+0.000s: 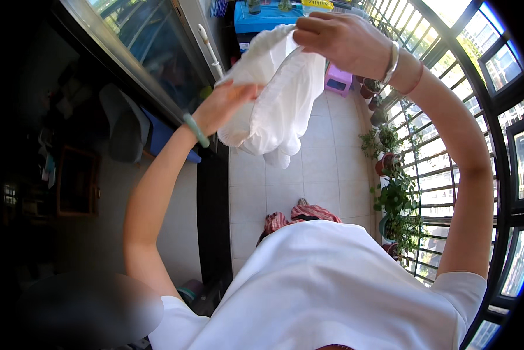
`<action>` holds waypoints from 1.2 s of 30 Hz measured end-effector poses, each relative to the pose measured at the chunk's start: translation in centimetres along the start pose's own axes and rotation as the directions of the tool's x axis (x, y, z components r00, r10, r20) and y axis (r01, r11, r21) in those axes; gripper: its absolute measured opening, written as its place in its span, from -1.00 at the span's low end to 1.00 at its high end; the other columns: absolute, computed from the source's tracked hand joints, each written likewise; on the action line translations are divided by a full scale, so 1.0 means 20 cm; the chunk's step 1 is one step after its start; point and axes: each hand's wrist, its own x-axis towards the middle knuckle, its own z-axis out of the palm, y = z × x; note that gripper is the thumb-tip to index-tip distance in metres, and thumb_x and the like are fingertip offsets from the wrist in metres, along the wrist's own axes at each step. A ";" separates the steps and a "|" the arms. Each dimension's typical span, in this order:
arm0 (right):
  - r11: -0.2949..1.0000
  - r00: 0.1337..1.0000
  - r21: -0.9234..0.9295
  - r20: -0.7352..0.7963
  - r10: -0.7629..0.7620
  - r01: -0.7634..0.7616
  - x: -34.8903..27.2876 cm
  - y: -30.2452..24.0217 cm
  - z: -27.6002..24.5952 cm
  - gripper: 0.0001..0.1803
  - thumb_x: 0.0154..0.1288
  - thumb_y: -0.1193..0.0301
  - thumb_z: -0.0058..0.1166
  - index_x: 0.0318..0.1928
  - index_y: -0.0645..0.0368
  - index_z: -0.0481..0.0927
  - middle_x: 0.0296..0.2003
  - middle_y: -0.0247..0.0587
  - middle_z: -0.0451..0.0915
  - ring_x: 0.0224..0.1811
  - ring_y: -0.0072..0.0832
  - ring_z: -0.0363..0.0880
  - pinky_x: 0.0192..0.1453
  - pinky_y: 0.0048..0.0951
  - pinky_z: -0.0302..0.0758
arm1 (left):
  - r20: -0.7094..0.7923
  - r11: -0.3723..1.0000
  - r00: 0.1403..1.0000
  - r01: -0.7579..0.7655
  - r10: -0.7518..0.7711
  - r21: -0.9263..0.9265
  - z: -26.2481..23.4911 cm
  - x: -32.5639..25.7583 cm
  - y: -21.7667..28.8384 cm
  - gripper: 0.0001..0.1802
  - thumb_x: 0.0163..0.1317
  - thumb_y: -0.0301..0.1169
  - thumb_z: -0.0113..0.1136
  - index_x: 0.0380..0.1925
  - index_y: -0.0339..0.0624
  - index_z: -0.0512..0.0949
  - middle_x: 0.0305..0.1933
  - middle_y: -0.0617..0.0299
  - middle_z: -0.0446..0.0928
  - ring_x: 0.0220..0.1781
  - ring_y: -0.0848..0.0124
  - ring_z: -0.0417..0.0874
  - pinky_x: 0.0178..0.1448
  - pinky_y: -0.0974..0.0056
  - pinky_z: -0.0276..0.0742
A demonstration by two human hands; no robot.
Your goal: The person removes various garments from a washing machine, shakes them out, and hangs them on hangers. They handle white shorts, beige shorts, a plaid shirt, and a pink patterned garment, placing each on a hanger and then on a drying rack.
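Both my arms are raised in front of me, holding up a white cloth garment that hangs in loose folds. My left hand grips its left edge; a green bangle circles that wrist. My right hand pinches the top edge higher up and to the right, with bracelets on that wrist. The cloth's lower end dangles freely above the tiled floor.
I stand on a narrow balcony with a pale tiled floor. Potted plants line the metal railing on the right. A glass sliding door runs along the left. A purple stool and a blue table stand at the far end.
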 end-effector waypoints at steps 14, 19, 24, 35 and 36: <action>0.813 0.845 0.293 -0.028 0.534 -0.504 -0.50 -0.08 0.25 -0.72 0.18 0.20 0.27 -0.23 0.11 0.59 -0.35 -0.25 0.55 -0.27 -0.29 0.56 -0.17 -0.36 0.56 | -0.192 0.598 0.832 -0.196 0.521 0.777 -0.35 -0.19 -0.18 -0.86 0.11 -0.35 0.35 -0.40 -0.13 0.60 -0.29 0.30 0.62 -0.05 0.39 0.61 0.47 0.01 0.06; 0.786 0.843 0.364 -0.007 0.539 -0.499 -0.58 -0.21 0.24 -0.75 0.13 0.30 0.33 -0.24 0.14 0.60 -0.45 -0.28 0.48 -0.41 -0.36 0.50 -0.34 -0.38 0.48 | -0.109 0.556 0.865 -0.214 0.490 0.803 -0.32 -0.16 -0.15 -0.87 0.10 -0.37 0.35 -0.42 -0.10 0.57 -0.30 0.35 0.60 -0.06 0.39 0.61 0.47 0.01 0.06; 0.697 0.759 0.388 0.012 0.651 -0.603 -0.67 -0.25 0.28 -0.71 0.13 0.26 0.31 -0.19 0.11 0.59 -0.46 -0.27 0.48 -0.38 -0.34 0.54 -0.31 -0.36 0.53 | -0.128 0.509 0.843 -0.188 0.523 0.840 -0.32 0.01 -0.19 -0.84 0.10 -0.32 0.33 -0.44 -0.12 0.56 -0.10 0.27 0.54 0.21 0.31 0.46 0.45 0.01 0.08; 0.650 0.669 0.347 -0.081 0.739 -0.676 -1.10 -0.05 0.29 -0.69 -0.01 0.40 0.41 -0.41 0.19 0.48 0.00 -0.17 0.48 -0.13 -0.25 0.55 -0.09 -0.33 0.55 | -0.399 0.988 0.917 -0.035 -0.027 -0.148 0.00 0.52 -0.15 -0.81 0.22 -0.53 0.23 -0.47 -0.12 0.39 -0.47 0.44 0.38 -0.46 0.71 0.37 -0.38 0.56 0.30; 0.612 0.658 0.379 -0.011 0.753 -0.694 -1.16 -0.03 0.31 -0.69 0.01 0.41 0.41 -0.46 0.19 0.45 0.17 -0.13 0.40 -0.07 -0.23 0.55 -0.04 -0.30 0.54 | -0.324 0.979 0.945 -0.023 -0.046 -0.204 0.07 0.58 -0.14 -0.78 0.23 -0.52 0.22 -0.47 -0.10 0.35 -0.47 0.48 0.31 -0.46 0.75 0.26 -0.42 0.57 0.19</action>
